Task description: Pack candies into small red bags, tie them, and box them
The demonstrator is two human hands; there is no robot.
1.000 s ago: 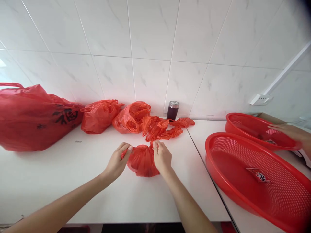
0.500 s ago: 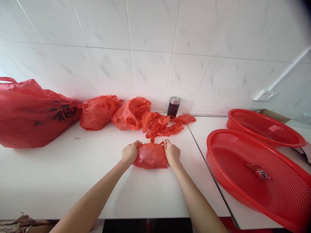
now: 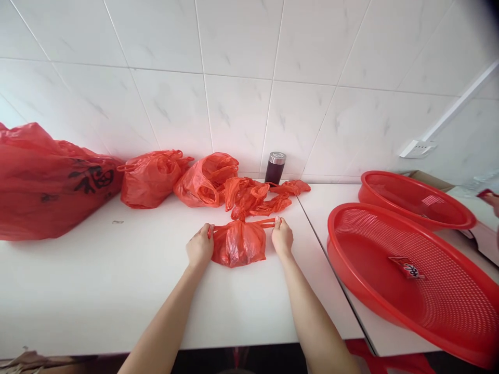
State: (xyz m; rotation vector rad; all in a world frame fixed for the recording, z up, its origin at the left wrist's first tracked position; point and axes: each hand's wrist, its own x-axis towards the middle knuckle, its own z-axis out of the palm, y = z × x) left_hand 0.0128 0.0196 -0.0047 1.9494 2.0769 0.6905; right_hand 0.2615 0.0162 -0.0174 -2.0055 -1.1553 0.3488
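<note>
In front of me on the white table lies a small filled red plastic bag (image 3: 239, 246). My left hand (image 3: 200, 245) is closed on a handle at the bag's left side. On the other side my right hand (image 3: 283, 236) pinches the opposite handle, which is stretched taut toward it. The bag's top is gathered at the middle between the two handles. What it contains is hidden by the plastic. Just behind it lie crumpled red plastic bags (image 3: 247, 197).
Along the tiled wall stand two filled red bags, one (image 3: 150, 182) beside another (image 3: 198, 182), and a large red bag (image 3: 50, 192) at the left. A dark flask (image 3: 275, 169) stands behind. Two red perforated baskets (image 3: 362, 249) occupy the right side. A person's hand (image 3: 494, 200) shows at the far right edge.
My hands have moved apart, drawing the handles outward, and the bag's top is now bunched together. Another person's hand has come into view at the far right.
</note>
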